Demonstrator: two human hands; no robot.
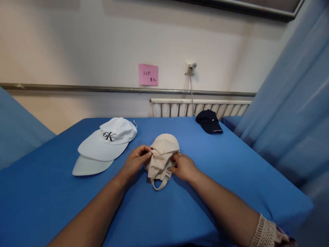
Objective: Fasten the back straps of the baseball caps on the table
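A beige baseball cap [161,157] lies on the blue-covered table between my hands, its brim pointing away from me and its crown crumpled. The strap with a metal buckle hangs toward me. My left hand [137,159] pinches the cap's left side between thumb and fingers. On the other side, my right hand [183,165] grips the cap's right edge, with some fingertips hidden behind the fabric. To the left rest stacked caps: a white cap with black letters [113,139] on top of a pale grey-green cap [92,166].
A black cap [209,121] sits at the table's far right. Behind the blue table [164,216] are a radiator [177,109], a metal rail [102,88] and a wall socket with a plug [190,68]. Blue curtains [290,109] hang on both sides.
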